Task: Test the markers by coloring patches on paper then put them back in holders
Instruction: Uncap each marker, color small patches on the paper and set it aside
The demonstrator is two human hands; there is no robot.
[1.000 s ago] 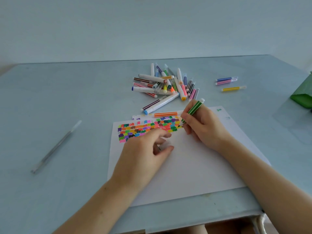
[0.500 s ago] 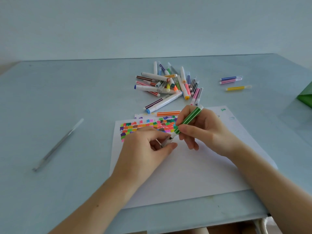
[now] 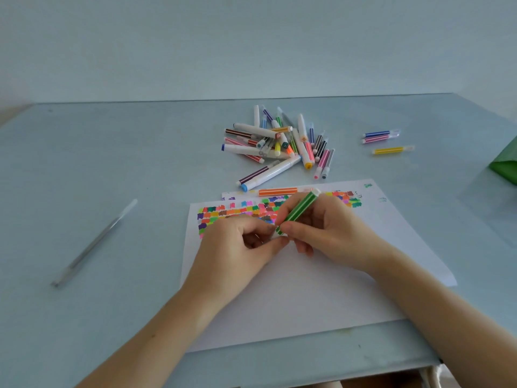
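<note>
Now, with your right hand (image 3: 333, 231) clamped on the green marker (image 3: 297, 212) over the paper (image 3: 307, 289), keep your left hand (image 3: 237, 247) pinching its cap (image 3: 275, 236) and press straight on until it seats.

A green striped marker (image 3: 297, 213) tilts above the patch-covered paper (image 3: 321, 289); more markers (image 3: 277, 141) lie heaped beyond.

You see two hands (image 3: 237, 242), one green marker (image 3: 298, 212) held, three markers (image 3: 380, 137) lying apart, one orange marker (image 3: 277, 191), one clear pen (image 3: 93, 243), and two paper sheets (image 3: 321, 298).
</note>
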